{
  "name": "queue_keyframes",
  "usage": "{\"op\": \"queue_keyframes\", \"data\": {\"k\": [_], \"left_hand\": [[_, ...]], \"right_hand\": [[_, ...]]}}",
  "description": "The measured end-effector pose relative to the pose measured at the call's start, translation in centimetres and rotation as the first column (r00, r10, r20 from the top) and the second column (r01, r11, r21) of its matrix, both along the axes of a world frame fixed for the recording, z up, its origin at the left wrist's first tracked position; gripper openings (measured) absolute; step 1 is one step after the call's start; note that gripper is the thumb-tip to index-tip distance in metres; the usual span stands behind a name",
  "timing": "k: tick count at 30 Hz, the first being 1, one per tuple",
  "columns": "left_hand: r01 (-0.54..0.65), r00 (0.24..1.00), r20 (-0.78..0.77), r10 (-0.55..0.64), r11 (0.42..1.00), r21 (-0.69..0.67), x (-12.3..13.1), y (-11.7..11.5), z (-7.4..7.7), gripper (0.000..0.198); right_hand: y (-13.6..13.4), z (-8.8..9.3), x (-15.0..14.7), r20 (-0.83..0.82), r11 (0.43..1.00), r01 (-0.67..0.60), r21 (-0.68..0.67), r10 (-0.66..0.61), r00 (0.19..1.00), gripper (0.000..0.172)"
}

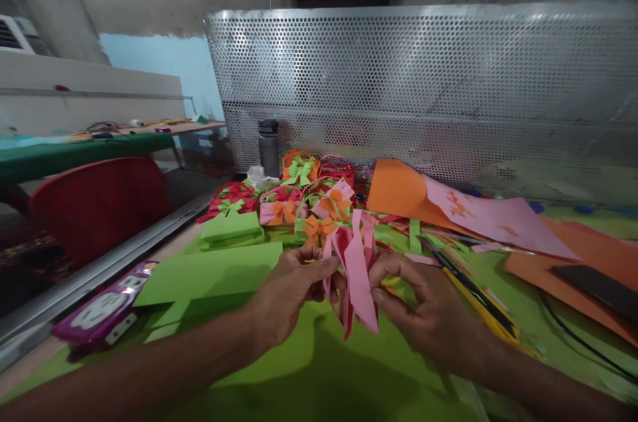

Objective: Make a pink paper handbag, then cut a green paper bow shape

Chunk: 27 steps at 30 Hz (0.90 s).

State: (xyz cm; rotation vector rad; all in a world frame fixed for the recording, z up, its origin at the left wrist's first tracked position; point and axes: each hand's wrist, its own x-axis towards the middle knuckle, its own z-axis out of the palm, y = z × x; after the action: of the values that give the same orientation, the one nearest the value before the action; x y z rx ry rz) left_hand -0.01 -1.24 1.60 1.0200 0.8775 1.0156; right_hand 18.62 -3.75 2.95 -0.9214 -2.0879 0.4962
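Both my hands hold a pink paper craft piece (356,269) made of folded strips, with a red part inside it, just above the green paper sheet (319,355) on the table. My left hand (289,292) pinches its left side with fingers closed. My right hand (423,306) grips its right side, fingers curled round the strips. Behind them lie several finished paper baskets with bows: pink with an orange bow (282,209), red with a green bow (230,201), and orange with a green bow (300,168).
Orange (399,189) and pink (491,216) paper sheets lie at the right, near a yellow-black cutter (478,299). A stack of green paper (230,228) and a purple power strip (102,309) sit at the left. A grey bottle (270,146) stands before the perforated metal screen (423,90). A red chair (100,203) is at the left.
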Motion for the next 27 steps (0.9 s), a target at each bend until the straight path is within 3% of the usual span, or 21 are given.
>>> {"op": "queue_keyframes", "data": {"k": [9, 16, 22, 27], "left_hand": [[-0.059, 0.998, 0.022, 0.059, 0.997, -0.042, 0.3, 0.0, 0.2, 0.021], [-0.085, 0.996, -0.029, 0.084, 0.996, -0.004, 0.3, -0.3, -0.1, 0.019], [-0.036, 0.999, 0.008, 0.036, 0.999, -0.035, 0.3, -0.3, 0.1, 0.019], [-0.011, 0.999, 0.052, 0.013, 0.999, -0.039, 0.2, -0.3, -0.2, 0.017]], "right_hand": [[0.3, 0.4, 0.1, -0.071, 0.997, -0.042, -0.069, 0.037, 0.997, 0.012], [0.3, -0.1, -0.2, 0.08, 0.991, -0.112, 0.076, 0.106, 0.991, 0.023], [0.1, -0.7, -0.5, 0.166, 0.978, 0.027, 0.209, -0.062, 0.984, 0.029], [0.1, -0.8, -0.5, 0.178, 0.974, 0.111, 0.198, -0.147, 0.973, 0.033]]}}
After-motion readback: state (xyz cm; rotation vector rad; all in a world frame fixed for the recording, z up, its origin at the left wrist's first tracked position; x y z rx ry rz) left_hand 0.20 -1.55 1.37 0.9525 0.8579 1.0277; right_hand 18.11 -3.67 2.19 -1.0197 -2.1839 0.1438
